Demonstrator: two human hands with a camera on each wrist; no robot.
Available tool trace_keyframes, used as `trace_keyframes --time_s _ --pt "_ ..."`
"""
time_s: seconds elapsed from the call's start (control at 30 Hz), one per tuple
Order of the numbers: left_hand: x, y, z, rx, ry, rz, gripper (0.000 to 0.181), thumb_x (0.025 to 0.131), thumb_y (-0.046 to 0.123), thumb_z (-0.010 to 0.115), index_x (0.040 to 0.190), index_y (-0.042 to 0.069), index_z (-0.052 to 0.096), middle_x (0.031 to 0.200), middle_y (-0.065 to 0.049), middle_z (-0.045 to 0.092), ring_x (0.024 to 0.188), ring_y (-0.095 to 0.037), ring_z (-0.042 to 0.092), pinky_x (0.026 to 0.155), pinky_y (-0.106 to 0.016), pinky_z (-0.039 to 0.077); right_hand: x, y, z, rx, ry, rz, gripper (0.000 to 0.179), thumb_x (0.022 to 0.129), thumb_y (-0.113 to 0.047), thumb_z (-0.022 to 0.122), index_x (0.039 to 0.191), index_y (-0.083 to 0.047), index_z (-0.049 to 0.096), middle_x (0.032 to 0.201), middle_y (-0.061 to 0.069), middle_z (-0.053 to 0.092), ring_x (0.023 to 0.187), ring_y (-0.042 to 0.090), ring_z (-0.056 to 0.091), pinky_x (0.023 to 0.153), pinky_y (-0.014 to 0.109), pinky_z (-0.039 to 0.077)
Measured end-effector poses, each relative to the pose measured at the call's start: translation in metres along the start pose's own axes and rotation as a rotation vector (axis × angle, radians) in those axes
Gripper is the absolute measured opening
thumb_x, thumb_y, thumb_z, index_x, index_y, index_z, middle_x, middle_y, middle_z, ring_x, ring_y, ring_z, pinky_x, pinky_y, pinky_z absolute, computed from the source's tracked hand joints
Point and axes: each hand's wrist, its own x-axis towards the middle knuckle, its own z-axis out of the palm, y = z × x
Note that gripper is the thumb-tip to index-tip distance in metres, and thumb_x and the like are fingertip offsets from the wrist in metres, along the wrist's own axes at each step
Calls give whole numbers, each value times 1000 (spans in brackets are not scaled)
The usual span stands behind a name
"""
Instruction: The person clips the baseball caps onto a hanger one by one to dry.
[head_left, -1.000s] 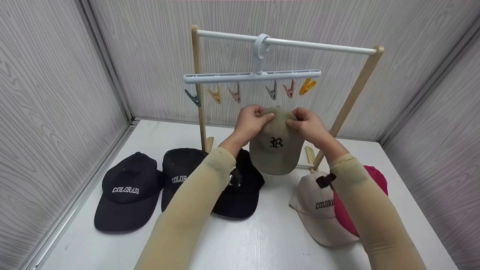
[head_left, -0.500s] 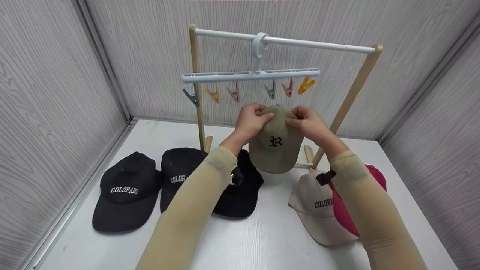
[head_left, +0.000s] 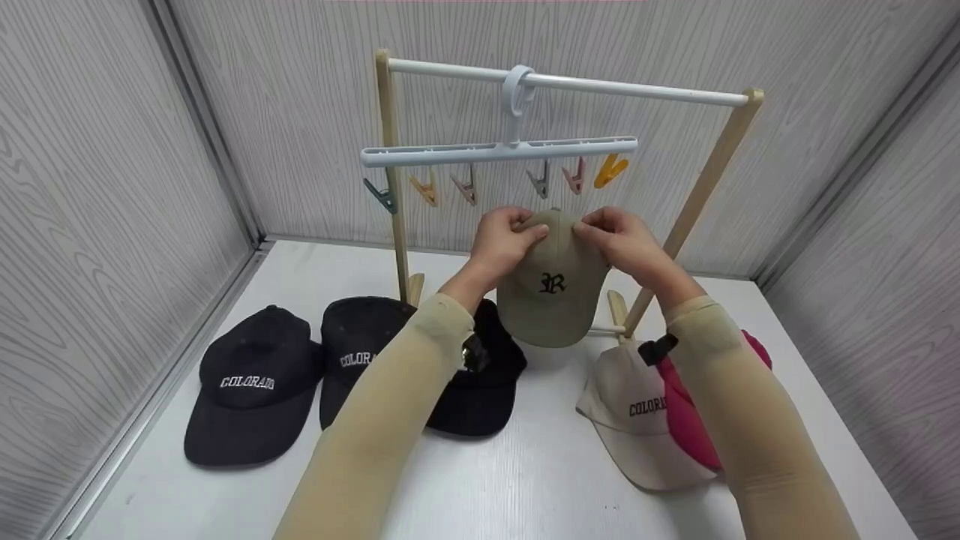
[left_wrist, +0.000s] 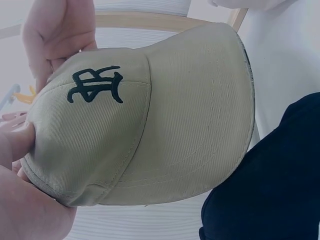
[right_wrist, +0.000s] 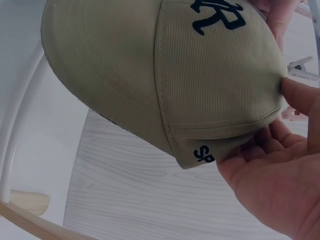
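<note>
In the head view an olive-khaki baseball cap [head_left: 553,311] with a dark embroidered letter R hangs brim down between both hands. My left hand [head_left: 504,244] pinches the crown on its left side, thumb in front. My right hand [head_left: 628,246] grips the other side, its thumb [right_wrist: 300,95] on the front and fingers curled behind the edge in the right wrist view. Small dark lettering shows on the cap's side there. Just above the cap, a pale blue clip hanger [head_left: 499,154] carries several coloured clips, among them a grey one [head_left: 540,182] and a pink one [head_left: 575,178].
The hanger hooks over the white rod [head_left: 637,90] of a wooden-legged rack. On the white table [head_left: 517,480] lie navy Colorado caps [head_left: 251,397] at left, a black cap [head_left: 480,405], a beige cap [head_left: 637,420] and a crimson cap [head_left: 694,427]. Patterned walls stand around.
My right hand has shifted slightly on the cap, its thumb now higher and the wrist a little farther right. The left hand and the cap stay almost where they were.
</note>
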Motion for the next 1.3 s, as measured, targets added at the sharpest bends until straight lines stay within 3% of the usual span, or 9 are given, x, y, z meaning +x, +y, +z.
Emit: trace_keyframes --time_s 0.17,0.5,0.7,0.93,1.3 --pt "1 -1 0 -14 -4 9 26 106 19 80 124 1 79 117 -11 79 105 -21 73 92 -40 59 3 -1 -3 -8 36 24 52 111 -54 65 133 -6 68 116 11 66 101 25 60 85 44 55" --pt "2 -6 -1 -57 7 39 24 106 16 80 123 0 79 112 -12 80 101 -22 74 90 -39 59 14 -6 -7 60 103 24 50 112 -48 67 131 -2 66 113 11 66 102 22 66 90 38 59" --pt "0 -7 -4 -71 5 32 22 106 18 79 122 2 80 114 -11 79 103 -22 73 91 -40 59 18 -12 -9 83 217 53 62 110 -49 69 144 1 57 124 14 64 103 23 70 86 31 63" --pt "0 -8 -6 -65 -6 50 24 107 18 79 124 1 79 116 -12 79 105 -23 74 93 -40 59 23 -25 -14 74 316 105 78 108 -56 68 159 0 47 137 15 60 107 20 69 91 34 62" --pt "-3 -8 -8 -82 0 33 22 107 18 79 121 1 79 110 -11 79 101 -24 74 90 -39 58 32 -43 -17 48 419 116 73 108 -58 68 153 -4 51 130 8 62 101 14 63 81 26 58"
